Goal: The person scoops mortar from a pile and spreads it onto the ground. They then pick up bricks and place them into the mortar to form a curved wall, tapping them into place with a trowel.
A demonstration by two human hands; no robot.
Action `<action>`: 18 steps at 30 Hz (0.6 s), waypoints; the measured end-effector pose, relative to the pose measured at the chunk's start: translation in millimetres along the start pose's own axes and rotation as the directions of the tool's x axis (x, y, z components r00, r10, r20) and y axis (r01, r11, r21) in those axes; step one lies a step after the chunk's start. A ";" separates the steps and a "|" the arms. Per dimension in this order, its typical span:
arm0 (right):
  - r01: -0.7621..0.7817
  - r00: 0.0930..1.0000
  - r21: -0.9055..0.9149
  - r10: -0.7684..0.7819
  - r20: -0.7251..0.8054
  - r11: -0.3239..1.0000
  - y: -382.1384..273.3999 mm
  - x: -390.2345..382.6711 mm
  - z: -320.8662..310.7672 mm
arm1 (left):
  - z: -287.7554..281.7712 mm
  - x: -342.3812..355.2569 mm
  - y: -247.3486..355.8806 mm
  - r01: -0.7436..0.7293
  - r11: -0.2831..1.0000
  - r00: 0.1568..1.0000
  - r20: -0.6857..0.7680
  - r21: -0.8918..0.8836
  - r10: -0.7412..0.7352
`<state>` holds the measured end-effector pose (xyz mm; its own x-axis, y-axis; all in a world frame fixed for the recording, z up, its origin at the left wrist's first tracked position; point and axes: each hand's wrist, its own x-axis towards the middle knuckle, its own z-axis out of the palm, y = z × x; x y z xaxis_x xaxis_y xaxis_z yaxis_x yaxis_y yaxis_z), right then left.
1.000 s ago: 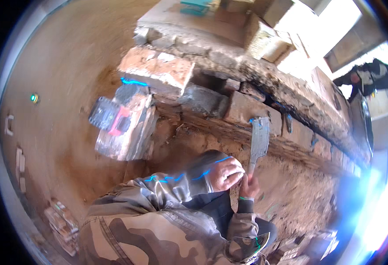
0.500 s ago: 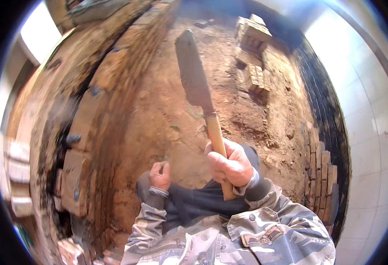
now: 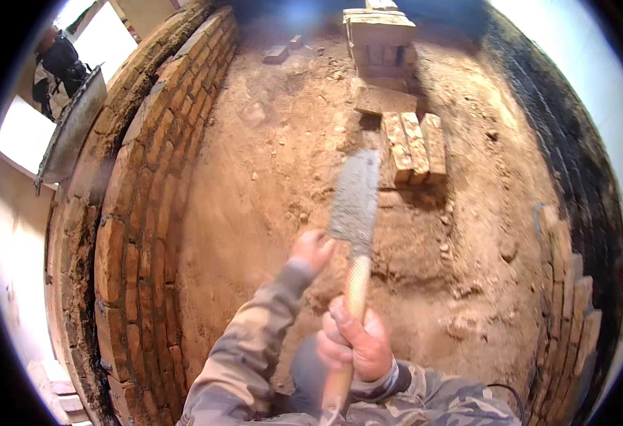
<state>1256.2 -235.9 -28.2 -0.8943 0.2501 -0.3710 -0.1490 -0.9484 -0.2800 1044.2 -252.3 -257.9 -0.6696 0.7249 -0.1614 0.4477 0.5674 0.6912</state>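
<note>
My right hand is closed around the pale wooden handle of a bricklayer's knife. Its broad, flat blade points away from me and is coated with grey mortar. Out ahead and to the left, my left hand is beside the heel of the blade; whether it touches the metal is unclear. Its fingers are bent out of sight and slightly blurred. Beyond the blade tip, several loose bricks lie side by side on the dirt floor.
A low brick wall runs along the left. Farther off is a brick stack. Stepped brickwork meets a black-coated wall on the right. A person is at the far left, near a grey trough.
The knife has come down and tilted from leaning left to slightly right. My left hand has moved forward and right, close to the blade. The view has shifted, bringing the loose bricks nearer.
</note>
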 end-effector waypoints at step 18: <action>0.356 0.934 0.150 -0.345 -0.093 0.922 -139.0 41.5 -105.4 | 138.5 261.9 176.2 0.119 0.979 0.984 -0.115 -0.167 -0.139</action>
<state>1284.3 -73.2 -98.0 -0.7447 0.5788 -0.3322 -0.5190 -0.8152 -0.2571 1029.8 91.6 -275.9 -0.7893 0.5890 -0.1736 0.2594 0.5760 0.7752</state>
